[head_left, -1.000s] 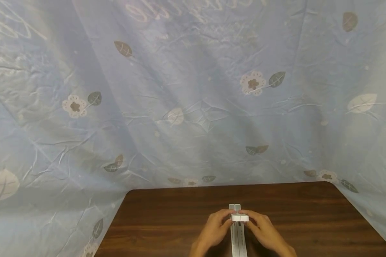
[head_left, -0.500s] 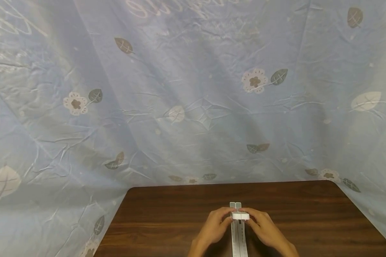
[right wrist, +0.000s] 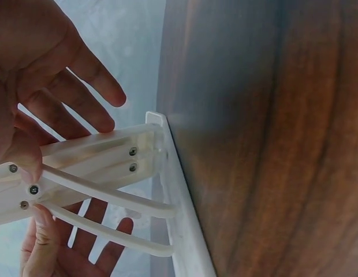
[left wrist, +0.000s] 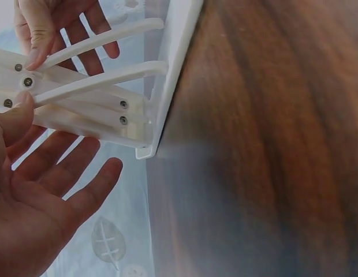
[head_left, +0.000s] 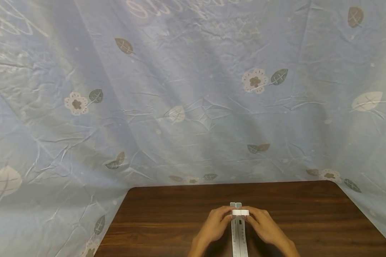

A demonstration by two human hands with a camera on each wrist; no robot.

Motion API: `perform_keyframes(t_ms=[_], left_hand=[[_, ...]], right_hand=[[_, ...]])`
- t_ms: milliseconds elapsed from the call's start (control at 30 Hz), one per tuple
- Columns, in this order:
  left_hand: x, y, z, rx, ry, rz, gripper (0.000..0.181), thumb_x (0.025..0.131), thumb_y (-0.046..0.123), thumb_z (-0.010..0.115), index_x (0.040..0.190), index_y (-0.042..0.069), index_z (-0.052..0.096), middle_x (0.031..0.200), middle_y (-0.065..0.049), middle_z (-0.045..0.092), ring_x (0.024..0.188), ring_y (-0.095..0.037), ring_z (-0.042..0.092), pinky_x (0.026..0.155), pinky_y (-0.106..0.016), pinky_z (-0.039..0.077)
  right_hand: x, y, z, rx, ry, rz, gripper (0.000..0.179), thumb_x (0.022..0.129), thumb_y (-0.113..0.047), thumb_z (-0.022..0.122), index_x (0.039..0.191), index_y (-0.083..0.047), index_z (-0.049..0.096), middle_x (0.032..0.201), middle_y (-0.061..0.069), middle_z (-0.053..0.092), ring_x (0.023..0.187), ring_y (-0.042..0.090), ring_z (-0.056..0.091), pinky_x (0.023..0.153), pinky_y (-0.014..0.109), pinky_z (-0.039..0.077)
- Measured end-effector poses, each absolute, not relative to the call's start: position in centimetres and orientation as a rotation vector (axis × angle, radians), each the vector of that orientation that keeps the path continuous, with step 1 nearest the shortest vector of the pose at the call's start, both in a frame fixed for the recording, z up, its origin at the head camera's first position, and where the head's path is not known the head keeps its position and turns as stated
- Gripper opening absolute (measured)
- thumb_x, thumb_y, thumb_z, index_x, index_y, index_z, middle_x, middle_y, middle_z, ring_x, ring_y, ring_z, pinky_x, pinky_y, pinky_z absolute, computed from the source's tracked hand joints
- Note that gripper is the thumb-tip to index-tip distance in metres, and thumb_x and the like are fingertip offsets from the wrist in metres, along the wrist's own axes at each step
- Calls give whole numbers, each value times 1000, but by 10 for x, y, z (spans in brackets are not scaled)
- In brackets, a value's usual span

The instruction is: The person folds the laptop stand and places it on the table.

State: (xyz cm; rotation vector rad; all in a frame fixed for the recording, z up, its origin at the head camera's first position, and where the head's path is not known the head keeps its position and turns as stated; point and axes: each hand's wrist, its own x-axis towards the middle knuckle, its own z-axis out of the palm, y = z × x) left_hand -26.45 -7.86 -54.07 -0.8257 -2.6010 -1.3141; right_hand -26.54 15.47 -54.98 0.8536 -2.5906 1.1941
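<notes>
A white plastic folding stand (head_left: 240, 212) stands on the table, its long, narrow base (head_left: 239, 242) running towards me. In the left wrist view, its slanted panel (left wrist: 92, 109) shows several screws, and two curved struts (left wrist: 104, 81) reach down to the base. My left hand (head_left: 215, 226) grips the panel's left side, with the thumb by a strut and the fingers behind. On the other side my right hand (head_left: 263, 226) holds the panel the same way; the right wrist view shows that thumb (right wrist: 26, 156) at a strut's upper end. The panel's far face is mostly hidden.
The dark wood-grain table (head_left: 167, 214) has rounded far corners. Right behind its far edge hangs a pale blue cloth (head_left: 180, 89) printed with leaves and flowers, which also spreads along both sides.
The stand's raised end has tipped slightly away from me, both hands moving with it. More of the slotted base shows beneath it. The head view has shifted a little.
</notes>
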Motion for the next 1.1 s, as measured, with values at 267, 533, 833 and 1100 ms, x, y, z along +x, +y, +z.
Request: perform_keyframes(t_ms=[267,533,833,1100], left_hand=[[-268,-77,-540,-782,-2596,-1319,23,109,19,62,127,14,76,125,-5,79,116,-15,74,100,-34,62],[-272,-77,-541,-759,-2598,-1308,19,109,19,63,121,16,77,117,-1,80,106,-5,71,92,-29,61],[-275,-75,-537,-761,-2577,-1301,18,108,19,64,119,15,78,113,-1,81,103,-5,71,88,-27,62],[-275,-71,-536,-753,-2586,-1264,19,107,21,64,119,15,78,115,-2,82,108,-11,75,90,-30,63]], right_hand=[[-270,155,-546,847,-2619,1272,27,112,-32,57,128,-16,73,128,10,79,116,37,76,93,49,65],[-272,155,-544,858,-2608,1234,25,112,-32,57,124,-18,73,124,9,80,114,35,77,91,48,66],[-277,155,-542,843,-2599,1192,24,112,-30,58,126,-19,74,123,5,81,115,33,77,92,48,66],[-277,155,-545,797,-2592,1145,21,110,-31,60,124,-25,75,123,0,81,115,30,77,93,48,66]])
